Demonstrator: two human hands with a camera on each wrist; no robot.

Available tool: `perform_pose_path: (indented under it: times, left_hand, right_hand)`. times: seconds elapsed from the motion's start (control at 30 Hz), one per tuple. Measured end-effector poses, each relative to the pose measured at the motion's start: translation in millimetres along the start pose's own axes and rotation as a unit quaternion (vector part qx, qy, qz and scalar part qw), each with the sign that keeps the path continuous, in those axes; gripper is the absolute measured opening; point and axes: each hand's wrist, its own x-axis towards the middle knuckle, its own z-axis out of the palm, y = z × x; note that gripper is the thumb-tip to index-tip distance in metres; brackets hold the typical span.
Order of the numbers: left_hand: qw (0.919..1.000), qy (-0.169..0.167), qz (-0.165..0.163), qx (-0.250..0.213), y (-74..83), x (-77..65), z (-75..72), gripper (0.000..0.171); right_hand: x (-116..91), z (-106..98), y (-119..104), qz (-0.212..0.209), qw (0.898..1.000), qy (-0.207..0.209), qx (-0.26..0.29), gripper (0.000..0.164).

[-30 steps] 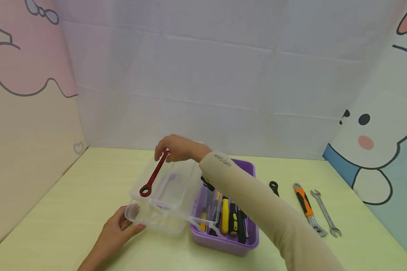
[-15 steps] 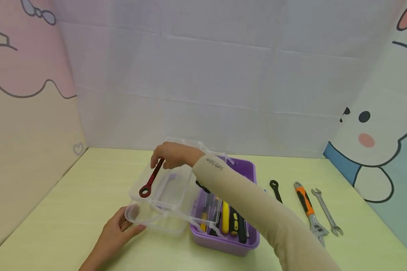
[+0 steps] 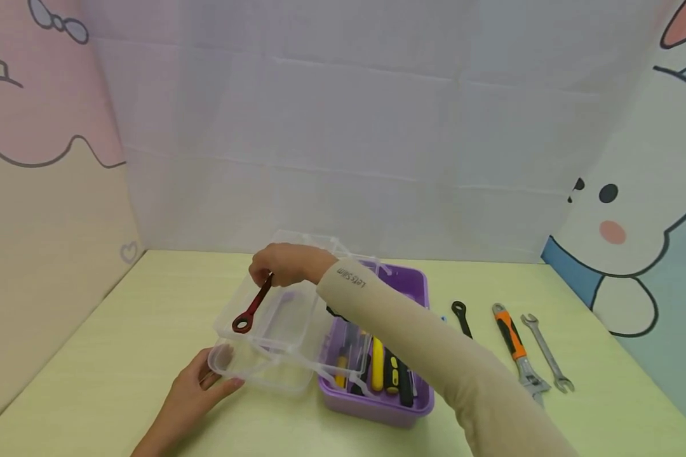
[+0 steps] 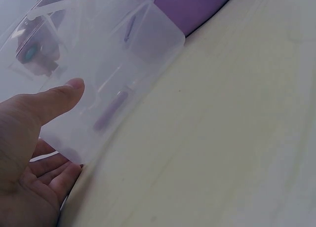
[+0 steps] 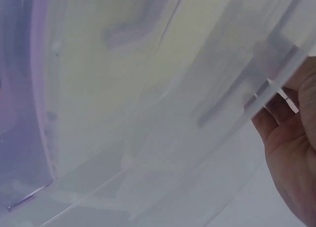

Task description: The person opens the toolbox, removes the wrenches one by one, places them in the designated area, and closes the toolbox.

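My right hand holds a dark red combination wrench by its upper end. The ring end points down and toward me, over the clear plastic tray of the opened toolbox; I cannot tell if it touches. My left hand grips the near left corner of the clear plastic, thumb on the near side and fingers behind in the left wrist view. To the right stands the purple toolbox base, with a yellow-handled tool and several black-handled ones inside. The right forearm hides part of it.
Right of the toolbox lie a black wrench, an adjustable wrench with an orange and black handle and a silver open-end wrench. Walls with printed cartoons and a white sheet border the pale table.
The right hand has come down and slightly left with the wrench, which now slants lower toward the tray. The left hand stays at the corner. The view has shifted a little.
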Motion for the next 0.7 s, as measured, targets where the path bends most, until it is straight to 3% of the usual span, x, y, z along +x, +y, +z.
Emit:
perform_pose_path:
  times: [0.3,0.7]
  left_hand:
    - [0.9998,-0.010,-0.015,-0.002,-1.1,1.0,-0.7,0.066]
    - [0.9997,-0.007,-0.019,0.014,-1.7,1.8,-2.5,0.067]
  right_hand:
    - [-2.1,0.1,-3.7,-0.013,1.000,0.002,0.015,0.025]
    - [-4.5,-9.1,0.4,-0.022,0.999,0.021,0.023,0.021]
